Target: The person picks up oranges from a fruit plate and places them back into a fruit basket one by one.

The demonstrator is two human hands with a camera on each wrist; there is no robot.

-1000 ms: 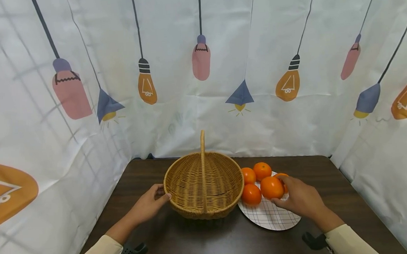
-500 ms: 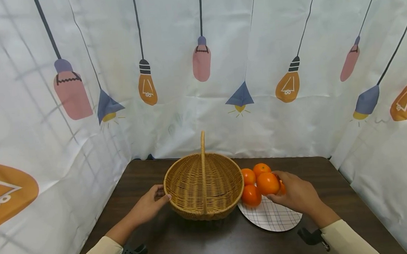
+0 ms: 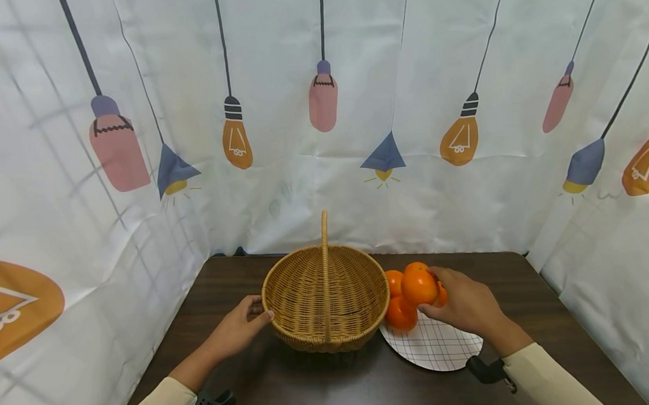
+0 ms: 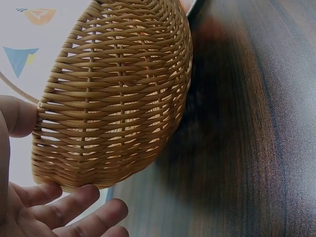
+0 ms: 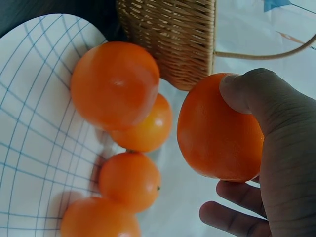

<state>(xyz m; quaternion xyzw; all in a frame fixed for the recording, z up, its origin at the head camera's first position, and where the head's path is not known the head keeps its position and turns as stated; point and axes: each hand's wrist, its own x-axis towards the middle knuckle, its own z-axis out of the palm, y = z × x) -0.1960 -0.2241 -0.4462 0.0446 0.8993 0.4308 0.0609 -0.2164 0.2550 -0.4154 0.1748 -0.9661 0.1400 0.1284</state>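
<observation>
My left hand (image 3: 242,327) grips the left side of the wicker basket (image 3: 292,340), thumb at the rim and fingers against the outer wall, as the left wrist view (image 4: 113,98) also shows. The basket stands upright with a tall arched handle, and its visible inside holds nothing. In my right hand (image 3: 466,299) is an orange (image 3: 419,286), held between thumb and fingers above the other fruit. The right wrist view has this orange (image 5: 217,133) raised clear of the plate. Several more oranges (image 5: 116,84) sit on the round white checked plate (image 3: 442,345), partly hidden from the head view.
The plate stands close to the basket's right side on a dark wooden table (image 3: 332,386). A white curtain (image 3: 281,198) printed with lamps and bulbs surrounds the table at the back and both sides.
My right hand has lifted the orange and moved it up and left over the other fruit. The left hand stays on the basket, which has not moved.
</observation>
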